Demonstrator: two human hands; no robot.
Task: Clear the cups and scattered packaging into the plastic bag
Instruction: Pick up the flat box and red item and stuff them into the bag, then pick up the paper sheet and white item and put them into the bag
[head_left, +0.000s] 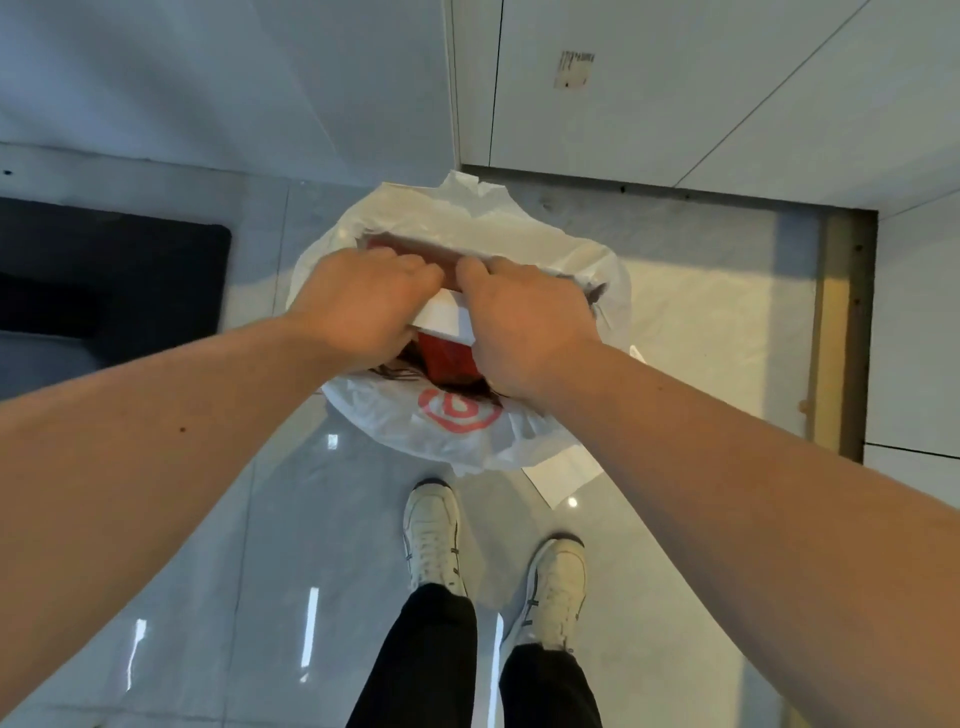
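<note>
Now, bag: my white plastic bag with a red logo (457, 415) sits open on the grey glossy floor (218, 519).
Contents: flat white cardboard piece (444, 317) over red packaging (447, 358).
Hands: my left hand (358, 306) and right hand (524, 332) both grip the cardboard.

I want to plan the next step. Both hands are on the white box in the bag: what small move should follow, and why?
Probably push the white box further down. Both the left hand and right hand press on it, yet it sticks up from the mouth of the plastic bag, above a red package.
</note>
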